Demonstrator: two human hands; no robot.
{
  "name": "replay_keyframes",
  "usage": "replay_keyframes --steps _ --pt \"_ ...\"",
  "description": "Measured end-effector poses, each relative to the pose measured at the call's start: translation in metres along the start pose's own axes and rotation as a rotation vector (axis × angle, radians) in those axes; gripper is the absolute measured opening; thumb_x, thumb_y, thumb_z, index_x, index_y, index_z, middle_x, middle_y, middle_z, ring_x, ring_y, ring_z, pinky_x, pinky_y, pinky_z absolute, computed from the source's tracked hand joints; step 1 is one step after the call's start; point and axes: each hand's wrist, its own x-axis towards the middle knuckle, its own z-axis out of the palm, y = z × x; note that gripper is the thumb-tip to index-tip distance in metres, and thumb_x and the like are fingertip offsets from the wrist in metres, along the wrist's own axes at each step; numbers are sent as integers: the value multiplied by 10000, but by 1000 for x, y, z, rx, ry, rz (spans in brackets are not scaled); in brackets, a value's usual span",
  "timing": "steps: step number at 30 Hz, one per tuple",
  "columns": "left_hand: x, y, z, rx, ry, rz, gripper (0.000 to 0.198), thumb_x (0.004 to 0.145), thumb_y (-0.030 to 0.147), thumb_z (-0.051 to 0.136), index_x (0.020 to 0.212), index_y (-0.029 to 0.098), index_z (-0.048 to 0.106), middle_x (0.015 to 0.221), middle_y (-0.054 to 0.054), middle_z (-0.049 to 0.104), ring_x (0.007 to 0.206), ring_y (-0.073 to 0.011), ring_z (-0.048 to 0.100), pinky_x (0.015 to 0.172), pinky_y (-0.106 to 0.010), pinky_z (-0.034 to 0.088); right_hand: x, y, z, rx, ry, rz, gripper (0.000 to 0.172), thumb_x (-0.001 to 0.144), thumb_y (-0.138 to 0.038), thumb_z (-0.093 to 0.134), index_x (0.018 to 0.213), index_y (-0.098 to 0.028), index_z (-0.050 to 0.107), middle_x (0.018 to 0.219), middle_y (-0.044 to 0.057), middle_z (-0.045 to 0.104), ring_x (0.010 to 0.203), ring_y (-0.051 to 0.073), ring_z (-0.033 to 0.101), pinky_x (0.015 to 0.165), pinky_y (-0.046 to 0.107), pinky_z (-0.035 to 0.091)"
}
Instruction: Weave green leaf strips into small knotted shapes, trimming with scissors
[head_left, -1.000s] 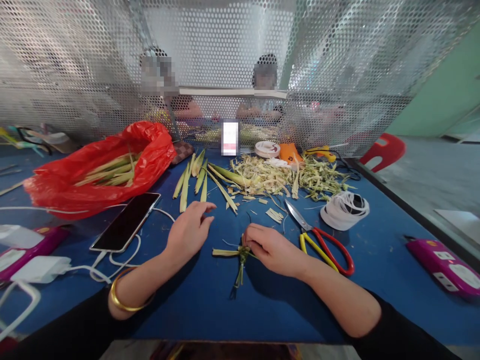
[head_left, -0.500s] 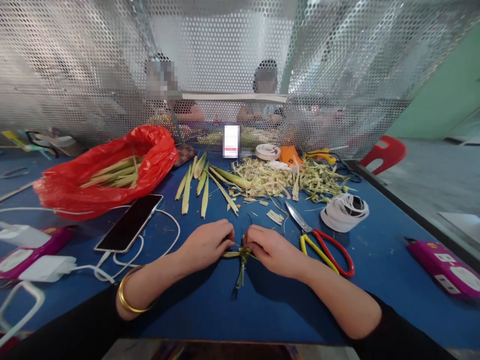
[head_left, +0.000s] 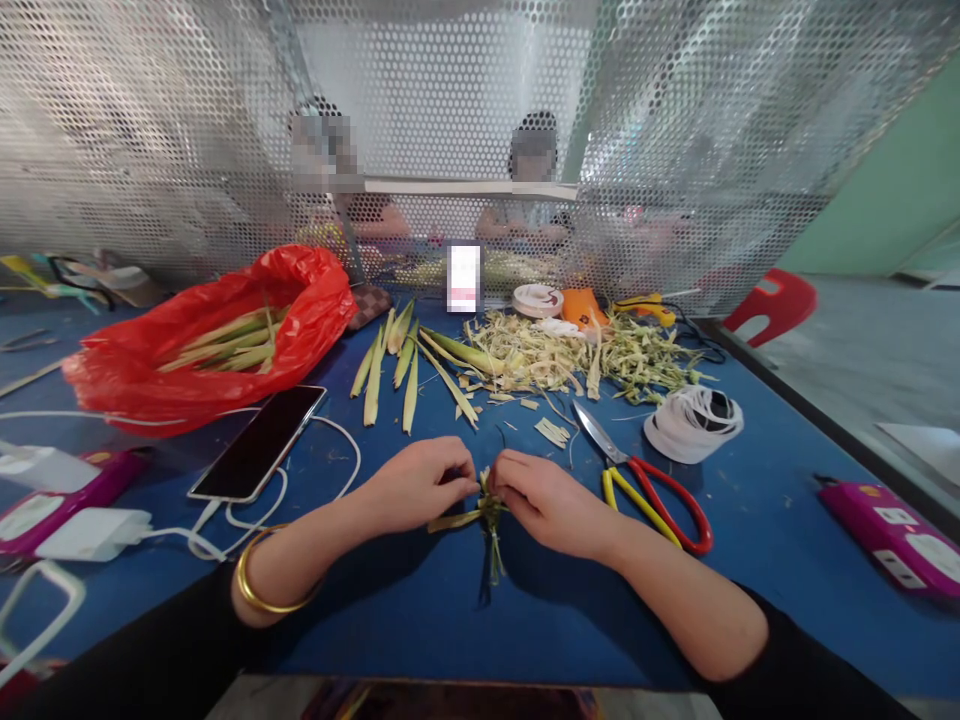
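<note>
Partly hidden leaf knot (head_left: 491, 512), hand (head_left: 420, 485), hand (head_left: 544, 495)

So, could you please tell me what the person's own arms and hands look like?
Both the left hand and the right hand are bare: no gloves, no visible rings. A plain gold bangle circles the left wrist; the right wrist has nothing on it. The left sleeve and right sleeve are black and end partway up the forearms.

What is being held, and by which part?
The left hand and right hand pinch a leaf bundle at its knotted middle.
</note>
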Motion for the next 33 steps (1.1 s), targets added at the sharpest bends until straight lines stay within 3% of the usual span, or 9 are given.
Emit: replay_keyframes --steps 4,7,10,17,19,24,33 --pt "1 0 20 -441 52 -136 169 746 260 558 608 171 518 705 -3 604 624 -107 545 589 -214 402 0 0 1 8 21 4 184 861 -56 403 745 -192 447 754 8 462 698 138 453 635 242 376" --pt "2 -1 26 -661 -26 -292 185 777 331 536 673 180 517 517 36 558 450 -89 487 460 -198 354 0 1 0 17 15 14 184 859 -43 398 767 -188 462 777 13 480 716 135 469 652 240 382" --pt "4 0 23 -768 -97 -319 211 805 375 510 725 179 512 471 29 577 422 -93 510 434 -186 353 0 0 -3 26 5 17 195 853 -27 389 787 -186 480 786 14 493 717 131 480 659 235 385" --pt "9 3 22 -716 -98 -364 238 845 374 451 730 173 505 470 34 566 363 -64 456 384 -159 314 -1 -6 -8 94 57 87 169 837 -64 445 747 -188 517 835 23 534 730 128 511 684 242 393" --pt "10 5 23 -682 -93 -390 205 846 331 439 724 177 498 443 47 539 355 -65 436 387 -160 319 -1 -7 -9 211 93 149 167 849 -103 456 718 -187 518 823 22 560 741 130 525 703 248 401" --pt "12 9 23 -669 -105 -420 172 827 278 439 696 180 492 442 54 522 368 -69 441 393 -164 330 3 -9 -9 562 34 310 209 887 -207 426 693 -181 500 719 1 558 704 131 522 695 259 416" --pt "11 5 26 -689 -98 -392 133 777 255 487 670 180 513 464 53 538 410 -81 499 415 -171 354 4 -11 -5 635 76 295 211 880 -218 425 691 -175 508 681 -4 536 680 133 518 700 273 423"
